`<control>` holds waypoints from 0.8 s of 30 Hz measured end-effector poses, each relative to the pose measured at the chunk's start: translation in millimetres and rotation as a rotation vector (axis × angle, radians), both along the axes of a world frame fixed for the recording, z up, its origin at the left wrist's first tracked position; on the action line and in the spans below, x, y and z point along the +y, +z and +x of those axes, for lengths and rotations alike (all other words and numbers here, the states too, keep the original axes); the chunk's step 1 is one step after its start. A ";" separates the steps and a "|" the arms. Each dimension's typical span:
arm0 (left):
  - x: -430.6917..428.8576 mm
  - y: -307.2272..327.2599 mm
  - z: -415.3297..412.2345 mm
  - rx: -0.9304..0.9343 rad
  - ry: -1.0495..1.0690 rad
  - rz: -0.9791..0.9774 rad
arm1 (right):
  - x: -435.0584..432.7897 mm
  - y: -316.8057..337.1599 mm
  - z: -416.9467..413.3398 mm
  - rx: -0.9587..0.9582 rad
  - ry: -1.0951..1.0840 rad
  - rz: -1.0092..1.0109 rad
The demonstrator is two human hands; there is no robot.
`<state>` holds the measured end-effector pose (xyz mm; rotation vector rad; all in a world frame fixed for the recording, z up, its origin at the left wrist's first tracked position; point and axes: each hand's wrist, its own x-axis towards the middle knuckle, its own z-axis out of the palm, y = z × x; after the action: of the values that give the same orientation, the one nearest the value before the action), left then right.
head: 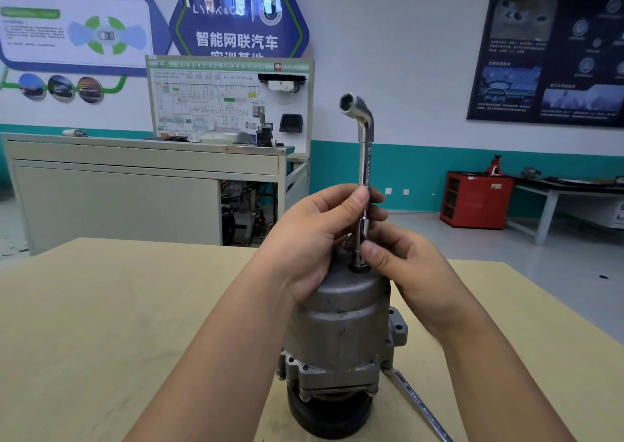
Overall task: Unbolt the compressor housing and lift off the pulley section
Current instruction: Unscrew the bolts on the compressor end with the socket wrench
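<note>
Compressor (337,323) stands mid-table (101,323), pulley end (331,414) down, so the top bolt (359,267) faces up. Left hand (314,239) pinches the upright L-wrench (365,157) shaft. Right hand (405,266) pinches its lower socket. Both grips likely steady it for spinning.

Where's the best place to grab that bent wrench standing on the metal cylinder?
Likely the short bent arm at the top of the L-shaped wrench, from the side: it juts off the upright shaft, giving leverage. The left hand and right hand pinch the shaft lower down.
</note>
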<state>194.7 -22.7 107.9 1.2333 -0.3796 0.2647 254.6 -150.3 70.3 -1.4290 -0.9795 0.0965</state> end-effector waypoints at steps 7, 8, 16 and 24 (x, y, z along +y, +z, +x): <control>-1.3 0.7 -0.9 -0.008 0.000 0.028 | -1.0 -1.3 2.1 -0.009 0.003 0.008; -1.3 0.7 -0.7 -0.005 0.003 0.027 | -1.0 -1.4 2.5 -0.011 0.004 0.008; -1.2 0.9 0.1 -0.006 0.019 0.043 | 1.5 -2.1 3.6 -0.010 -0.005 0.003; -1.6 -1.1 1.6 -0.005 0.027 -0.001 | 0.1 -1.9 2.2 -0.026 -0.001 -0.002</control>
<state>196.3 -24.3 106.8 1.2375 -0.3674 0.2909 256.8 -150.1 68.4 -1.4352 -1.0007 0.0782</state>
